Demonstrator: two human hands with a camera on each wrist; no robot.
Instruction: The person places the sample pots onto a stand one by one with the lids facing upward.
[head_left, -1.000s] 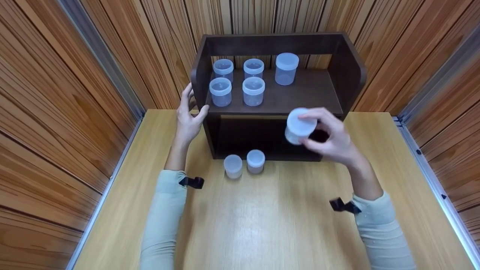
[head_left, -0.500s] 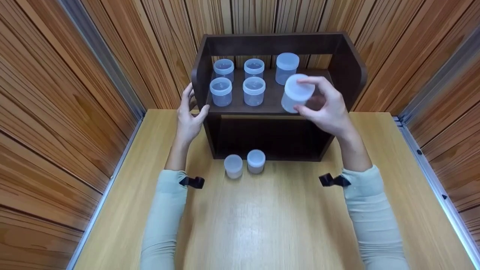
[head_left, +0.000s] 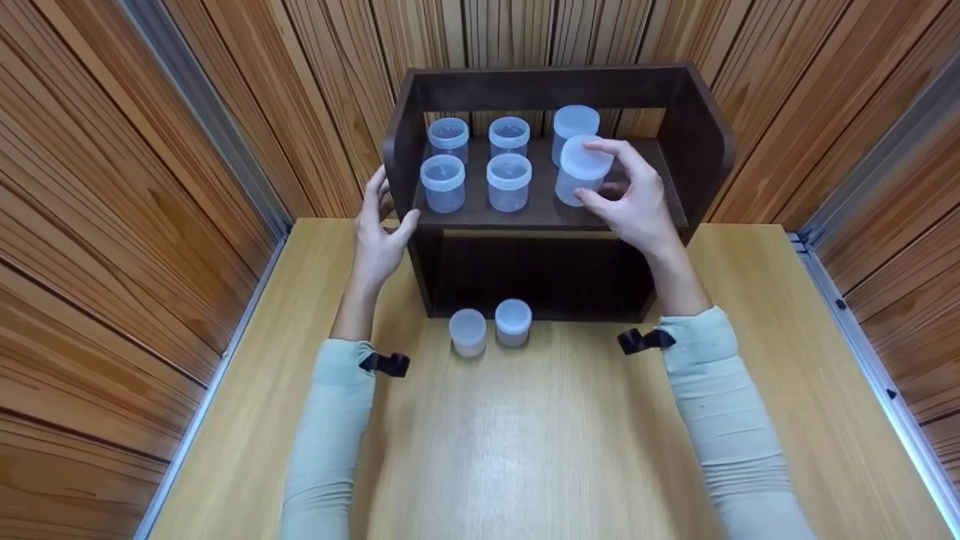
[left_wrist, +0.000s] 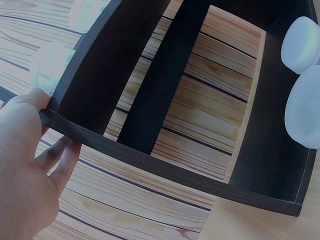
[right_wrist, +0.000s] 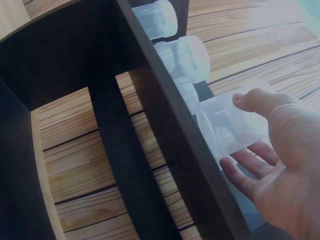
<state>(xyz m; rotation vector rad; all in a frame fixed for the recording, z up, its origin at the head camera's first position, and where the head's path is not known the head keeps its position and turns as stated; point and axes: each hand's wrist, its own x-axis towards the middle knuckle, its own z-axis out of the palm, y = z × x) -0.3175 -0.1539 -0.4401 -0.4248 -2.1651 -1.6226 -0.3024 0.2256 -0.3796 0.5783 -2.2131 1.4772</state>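
My right hand [head_left: 634,199] pinches a translucent plastic jar [head_left: 581,172] with a white lid, fingers and thumb on its sides. That jar stands upright at the upper board of a dark brown two-tier shelf [head_left: 697,150], in front of another lidded jar [head_left: 575,120]. In the right wrist view the held jar [right_wrist: 227,127] sits at the board's edge; whether its base rests fully on it I cannot tell. My left hand [head_left: 381,244] grips the shelf's left side panel, thumb at the front. Several smaller jars [head_left: 508,184] form two columns on the upper board's left half.
Two white-topped jars [head_left: 469,334] stand on the wooden table [head_left: 510,450] before the shelf. The lower compartment [head_left: 540,277] is open at the front. Wood-plank walls [head_left: 135,225] enclose the table at the back and sides.
My right hand has lifted the jar from in front of the lower compartment up to the upper board, then further back toward the rear jar. My left hand has stayed still.
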